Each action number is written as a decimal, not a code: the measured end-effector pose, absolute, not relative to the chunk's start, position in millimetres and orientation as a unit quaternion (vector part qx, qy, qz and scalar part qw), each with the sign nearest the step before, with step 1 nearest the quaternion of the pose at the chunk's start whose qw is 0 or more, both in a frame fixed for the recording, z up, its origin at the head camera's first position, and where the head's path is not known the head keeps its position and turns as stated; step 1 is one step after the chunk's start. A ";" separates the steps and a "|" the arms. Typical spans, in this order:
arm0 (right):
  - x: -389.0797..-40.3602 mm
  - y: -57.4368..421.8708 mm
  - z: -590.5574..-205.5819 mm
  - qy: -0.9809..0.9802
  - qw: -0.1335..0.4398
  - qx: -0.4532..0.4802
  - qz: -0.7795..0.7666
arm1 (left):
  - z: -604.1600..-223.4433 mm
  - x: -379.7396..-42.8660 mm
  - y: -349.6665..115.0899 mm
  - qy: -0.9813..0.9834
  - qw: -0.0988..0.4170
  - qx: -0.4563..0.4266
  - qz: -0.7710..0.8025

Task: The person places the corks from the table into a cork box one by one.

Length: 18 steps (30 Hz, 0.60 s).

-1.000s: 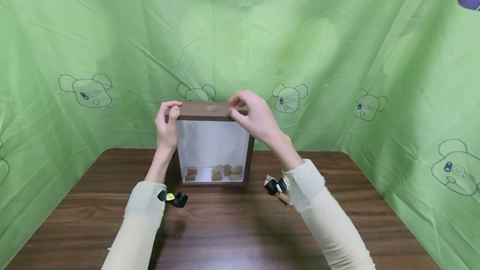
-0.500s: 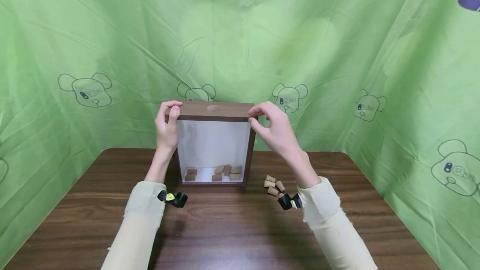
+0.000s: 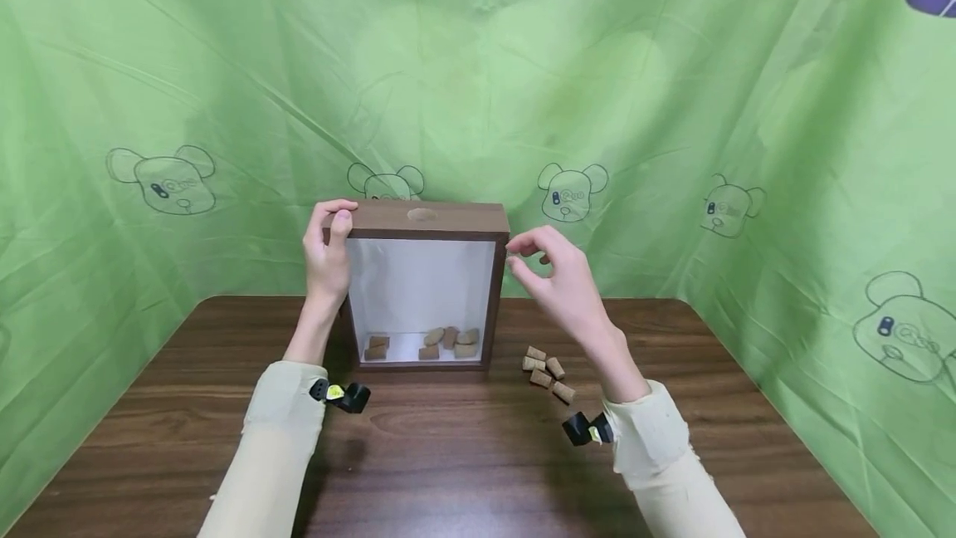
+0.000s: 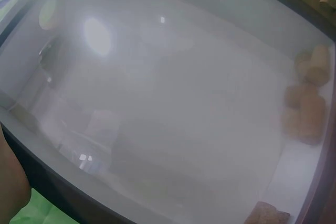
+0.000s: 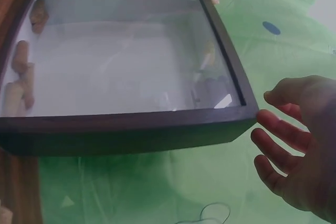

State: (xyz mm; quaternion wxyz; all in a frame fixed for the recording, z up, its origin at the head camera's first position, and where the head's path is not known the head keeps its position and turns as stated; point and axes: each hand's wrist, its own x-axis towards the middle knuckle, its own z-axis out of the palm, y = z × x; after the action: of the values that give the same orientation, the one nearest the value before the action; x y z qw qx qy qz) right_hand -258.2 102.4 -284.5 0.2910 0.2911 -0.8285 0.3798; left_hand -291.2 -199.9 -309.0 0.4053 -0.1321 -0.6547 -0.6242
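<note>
A brown box frame (image 3: 463, 219) with a clear front and pale back stands upright on the table, a round opening (image 3: 421, 214) in its top. Several corks (image 3: 450, 338) lie along its bottom inside; the left wrist view shows these corks (image 4: 313, 111) through the pane. My left hand (image 3: 327, 260) grips the upper left corner, thumb in front, fingers over the top. Just off the upper right corner is my right hand (image 3: 562, 282), holding nothing. In the right wrist view its loosely bent fingers (image 5: 283, 132) are spread apart beside the frame's corner.
Several loose corks (image 3: 541, 378) lie on the wooden table (image 3: 448, 455) to the right of the frame. A green cloth (image 3: 642, 106) with bear-head outlines hangs behind and at both sides. Each wrist wears a black camera strap.
My right hand has moved right and down from over the box top to beside its right corner, uncovering the loose corks. My left hand keeps its grip on the frame.
</note>
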 end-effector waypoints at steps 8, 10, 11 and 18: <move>-250.3 118.3 -307.8 -0.843 0.257 0.249 0.401 | -310.1 -292.2 -198.5 -0.654 0.402 -0.132 -0.626; -249.1 122.0 -316.5 -0.845 0.251 0.235 0.411 | -310.2 -292.5 -199.3 -0.654 0.405 -0.133 -0.625; -248.7 123.9 -321.3 -0.846 0.246 0.229 0.415 | -310.2 -292.6 -199.7 -0.653 0.407 -0.133 -0.624; -244.9 140.7 -351.9 -0.860 0.223 0.188 0.419 | -310.6 -293.4 -200.4 -0.651 0.406 -0.129 -0.629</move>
State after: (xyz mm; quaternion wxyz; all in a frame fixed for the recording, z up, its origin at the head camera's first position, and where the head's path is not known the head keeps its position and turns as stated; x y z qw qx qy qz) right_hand -244.9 140.7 -351.9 0.2228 0.1876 -0.8598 0.4194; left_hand -293.4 -200.4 -310.6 0.4059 -0.1292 -0.6506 -0.6287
